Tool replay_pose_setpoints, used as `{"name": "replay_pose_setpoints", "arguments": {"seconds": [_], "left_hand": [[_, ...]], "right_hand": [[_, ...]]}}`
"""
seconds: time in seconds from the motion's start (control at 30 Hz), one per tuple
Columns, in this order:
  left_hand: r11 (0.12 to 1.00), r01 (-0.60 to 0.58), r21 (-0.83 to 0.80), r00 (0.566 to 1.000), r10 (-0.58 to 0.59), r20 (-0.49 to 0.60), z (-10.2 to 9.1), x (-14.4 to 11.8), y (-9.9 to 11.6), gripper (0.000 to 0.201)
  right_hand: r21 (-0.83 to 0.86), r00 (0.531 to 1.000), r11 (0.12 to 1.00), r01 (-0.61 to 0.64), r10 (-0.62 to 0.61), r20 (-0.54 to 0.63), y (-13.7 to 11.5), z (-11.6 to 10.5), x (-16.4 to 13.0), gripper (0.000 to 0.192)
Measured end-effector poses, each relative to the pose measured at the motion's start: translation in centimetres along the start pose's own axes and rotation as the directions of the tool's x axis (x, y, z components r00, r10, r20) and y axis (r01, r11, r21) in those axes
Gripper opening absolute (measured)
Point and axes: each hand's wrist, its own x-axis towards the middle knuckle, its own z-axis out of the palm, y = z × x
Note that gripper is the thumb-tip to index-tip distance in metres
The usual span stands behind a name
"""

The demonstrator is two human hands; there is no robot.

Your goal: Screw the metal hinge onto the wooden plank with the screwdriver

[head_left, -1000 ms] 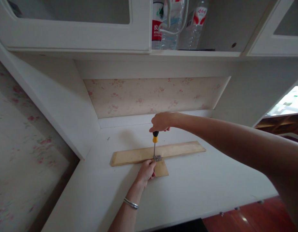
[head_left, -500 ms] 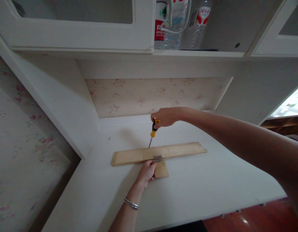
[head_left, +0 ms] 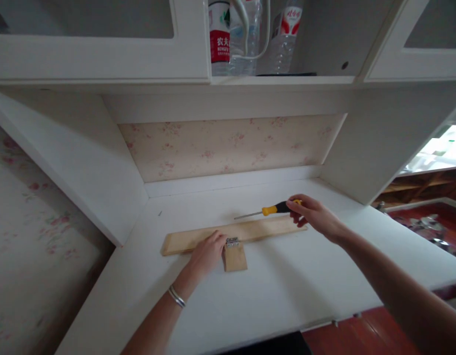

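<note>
In the head view, my right hand [head_left: 310,213] is closed around the black-and-yellow handle of a screwdriver [head_left: 270,209]. Its shaft points left, above the long wooden board [head_left: 263,229], with the tip apart from the hinge. My left hand [head_left: 209,250], wearing a silver bangle, rests over the long board's front edge with fingers stretched toward the metal hinge [head_left: 232,241]. That hinge sits where the long board meets a short wooden piece [head_left: 235,259], which extends toward me. My left fingertips are beside the hinge; the thumb is mostly hidden.
The boards lie on a white countertop [head_left: 283,296]. Overhead, a white cabinet [head_left: 102,59] has an open section with plastic bottles [head_left: 287,37] and a white cable. A side panel [head_left: 76,162] stands at left. A small dark bit [head_left: 160,213] lies toward the back left.
My right hand has swung right and tipped the screwdriver from near upright to almost level. My left hand has left the short piece and moved onto the long board. The view has shifted slightly.
</note>
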Motion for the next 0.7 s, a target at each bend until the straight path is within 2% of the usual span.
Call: {"name": "replay_pose_setpoints", "arguments": {"seconds": [0.07, 0.13, 0.27, 0.4, 0.5, 0.7], "left_hand": [[0.987, -0.142, 0.074, 0.987, 0.135, 0.087, -0.9, 1.2, -0.3, 0.029], [0.958, -0.250, 0.142, 0.960, 0.227, 0.164, -1.6, 2.5, -0.5, 0.029], [0.901, -0.359, 0.243, 0.914, 0.287, 0.288, -2.1, 4.4, -0.6, 0.026], [0.853, -0.429, 0.296, 0.884, 0.328, 0.334, -1.9, 5.1, -0.5, 0.027], [0.841, -0.436, 0.321, 0.880, 0.324, 0.347, -1.7, 5.2, -0.2, 0.028], [0.900, -0.255, 0.353, 0.921, 0.115, 0.372, -1.1, 5.9, 0.7, 0.032]], "right_hand": [[0.232, 0.995, 0.970, -0.072, 0.085, -0.047, 4.1, -0.8, -1.7, 0.041], [0.410, 0.982, 0.904, -0.122, 0.171, -0.085, 7.8, -1.2, -3.5, 0.038], [0.594, 0.952, 0.784, -0.181, 0.291, -0.093, 12.8, -1.6, -6.4, 0.033], [0.651, 0.942, 0.732, -0.203, 0.328, -0.075, 15.0, -1.6, -7.8, 0.031], [0.662, 0.940, 0.718, -0.213, 0.336, -0.062, 15.7, -1.2, -8.2, 0.031], [0.669, 0.936, 0.700, -0.251, 0.353, -0.018, 16.6, 0.5, -7.9, 0.034]]}}
